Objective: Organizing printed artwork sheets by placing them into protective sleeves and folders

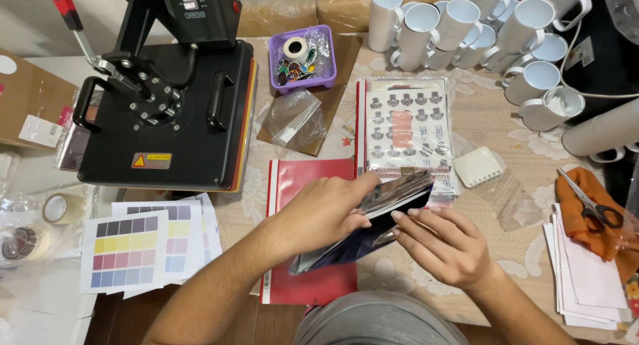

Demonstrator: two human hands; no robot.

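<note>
My left hand [324, 210] grips the upper side of a dark, shiny flat pouch [373, 228] held above the table, thumb on its rim. My right hand [439, 244] touches the pouch's open edge from the right, fingers spread along it. Under the pouch lies a red folder [299, 178]. Just beyond it rests a clear-wrapped sheet of small printed figures with a pink patch [405, 128].
A black heat press [166, 105] stands at the back left. Colour test sheets [133, 252] lie front left, next to tape rolls [60, 208]. A purple basket [303, 57] and several white mugs [506, 38] are at the back. Scissors [592, 205] rest on an orange cloth, right.
</note>
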